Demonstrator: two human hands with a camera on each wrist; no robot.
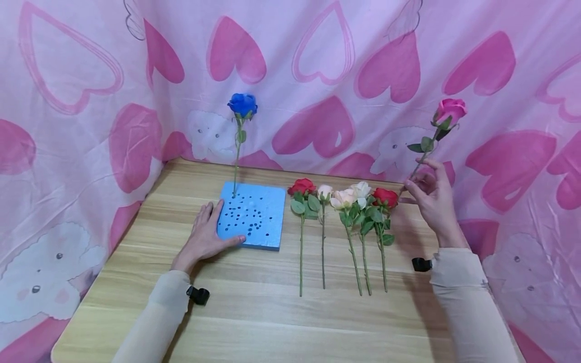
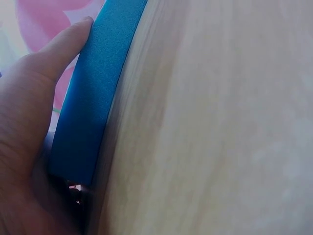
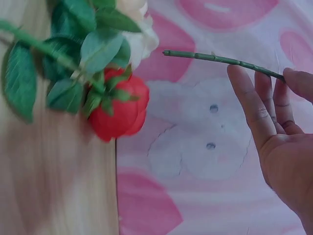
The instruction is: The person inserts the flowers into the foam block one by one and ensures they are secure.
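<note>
Pink rose (image 1: 450, 110) is up in the air on the far right of the head view, pinched by its stem in the right hand (image 1: 433, 199) — thumb and fingers closed on the lower stem, bloom tilted up and away to the right, cut end pointing down-left toward the counter (image 1: 281, 312). Its long axis runs diagonal, so the stem's free end points roughly toward the blue foam block (image 1: 251, 216), which sits well off to the left past a row of five roses (image 1: 345, 201) lying flat with stems toward the person. The left hand (image 1: 206, 237) is the one at the block: flat, fingers straight, resting against its left edge. A blue rose (image 1: 242, 105) already stands upright in the block's far left corner, and the top is dotted with holes.

Left wrist view: the thumb lies along the blue foam block's (image 2: 93, 103) thin side, palm against it, pale wood of the counter (image 2: 220, 122) beside it — nothing curled around anything.

Right wrist view: the stem (image 3: 220, 59) runs across the top, bare cut end to the left, passing behind the fingers (image 3: 249, 105) where it's gripped. A red rose (image 3: 120, 107) and leaves lie below-left on the counter.

No brands, labels or writing anywhere I can read — just hearts and cartoon bears on the pink cloth (image 1: 327, 65).
</note>
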